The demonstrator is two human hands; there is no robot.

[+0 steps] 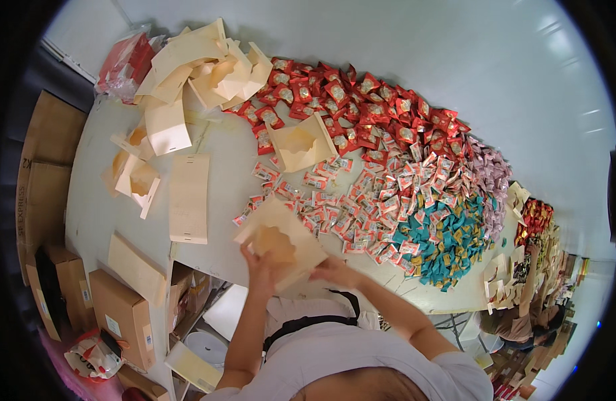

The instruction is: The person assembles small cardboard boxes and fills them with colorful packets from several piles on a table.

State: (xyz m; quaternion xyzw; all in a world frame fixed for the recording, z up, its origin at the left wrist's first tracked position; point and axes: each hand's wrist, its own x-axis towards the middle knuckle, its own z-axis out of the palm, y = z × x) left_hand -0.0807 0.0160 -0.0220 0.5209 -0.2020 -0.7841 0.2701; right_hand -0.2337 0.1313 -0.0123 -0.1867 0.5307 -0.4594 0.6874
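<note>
Between my two hands I hold a cream paperboard box [308, 245] with a scalloped opening, tilted above the table's front edge. My left hand [260, 263] grips its left side, the thumb near the cutout. At its lower right corner, my right hand [335, 271] pinches the board. Just beyond the box lie many small white-and-red wrapped packets [338, 213]. A similar open box [300, 143] rests farther back, beside a heap of red packets [348, 97]. Teal-and-gold wrapped sweets [448, 240] are piled to the right.
More cream boxes [203, 65] are heaped at the back left, near a red plastic-wrapped bundle [125, 65]. A flat cream panel [188, 198] lies on the table [228, 145]. Brown cartons [122, 316] stand at lower left. Another person [518, 321] works at far right.
</note>
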